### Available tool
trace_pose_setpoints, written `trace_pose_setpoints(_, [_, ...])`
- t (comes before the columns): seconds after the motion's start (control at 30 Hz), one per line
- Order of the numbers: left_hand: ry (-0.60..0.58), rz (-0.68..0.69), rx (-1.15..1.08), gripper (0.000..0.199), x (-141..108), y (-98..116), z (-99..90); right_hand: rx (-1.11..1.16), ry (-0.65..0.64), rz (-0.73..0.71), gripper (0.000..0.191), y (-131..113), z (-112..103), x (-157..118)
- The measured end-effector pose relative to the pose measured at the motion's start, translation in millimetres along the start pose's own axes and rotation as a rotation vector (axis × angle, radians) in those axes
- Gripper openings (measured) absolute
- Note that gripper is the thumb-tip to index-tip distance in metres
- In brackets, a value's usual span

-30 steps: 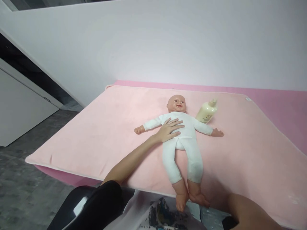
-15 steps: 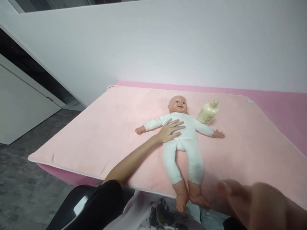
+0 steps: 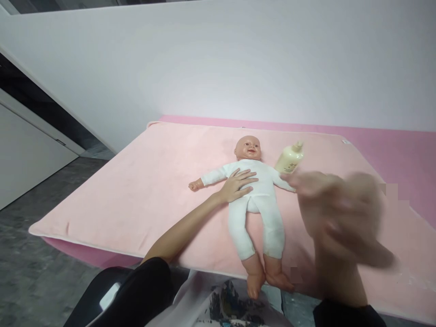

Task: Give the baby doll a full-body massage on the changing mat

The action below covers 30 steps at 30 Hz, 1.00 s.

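Observation:
A baby doll (image 3: 260, 181) in a white cloth suit lies on its back, its feet over the near edge of a pink blanket (image 3: 163, 172). My left hand (image 3: 237, 185) rests on the doll's belly, fingers spread flat. Beside the doll's arm on the right is a pale yellow pump bottle (image 3: 289, 159), tilted. My right hand (image 3: 340, 213) is raised in front of the doll's outstretched arm and covers that arm's end. Motion blur smears its fingers, so what it may hold cannot be made out.
Behind the blanket rises a white wall (image 3: 218, 59). The pink mat (image 3: 402, 159) shows past the blanket at the back and right. Grey floor (image 3: 27, 254) lies at the left, with a white panel (image 3: 27, 150) beyond.
My right hand has risen from the lower right corner toward the doll's arm. My left hand stays on the belly. The view has shifted slightly.

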State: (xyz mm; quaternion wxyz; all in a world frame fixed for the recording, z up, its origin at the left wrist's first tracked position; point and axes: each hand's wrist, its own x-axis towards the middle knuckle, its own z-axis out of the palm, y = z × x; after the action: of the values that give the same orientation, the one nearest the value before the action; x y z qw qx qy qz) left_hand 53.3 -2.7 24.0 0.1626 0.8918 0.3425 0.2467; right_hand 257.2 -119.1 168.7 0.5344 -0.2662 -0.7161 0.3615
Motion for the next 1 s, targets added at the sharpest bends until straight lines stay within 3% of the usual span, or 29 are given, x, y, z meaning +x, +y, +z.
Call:
trace_pose_setpoints(0.07, [0.005, -0.020, 0.007, 0.047, 0, 1, 0.7, -0.002, -0.068, 0.028, 0.030, 24, -3, 32])
trace_pose_setpoints(0.13, [0.012, -0.068, 0.025, 0.048, -1, 2, 1.7, -0.134, -0.324, 0.187, 0.024, 48, -8, 49])
trace_pose_setpoints(0.23, [0.043, -0.168, 0.048, 0.054, -3, 1, 5.0, -0.374, -0.668, 0.412, 0.025, 85, -11, 54])
trace_pose_setpoints(0.33, [0.122, -0.264, 0.025, 0.054, -5, -7, 11.5, -0.357, -0.746, 0.414, 0.027, 120, -7, 49])
trace_pose_setpoints(0.57, [0.345, -0.316, -0.166, 0.047, -7, -27, 26.0, -0.299, -0.590, 0.236, 0.033, 172, 7, 42])
trace_pose_setpoints(0.8, [0.447, -0.273, -0.231, 0.043, -8, -27, 27.4, -0.492, -0.129, 0.068, 0.029, 213, 7, 36])
trace_pose_setpoints(0.9, [0.489, -0.120, -0.212, 0.038, -11, -27, 26.8, -0.534, 0.050, 0.134, 0.034, 222, -1, 34])
trace_pose_setpoints(1.0, [0.452, 0.175, -0.125, 0.036, -13, -24, 24.0, -0.556, 0.135, 0.214, 0.039, 226, -6, 31])
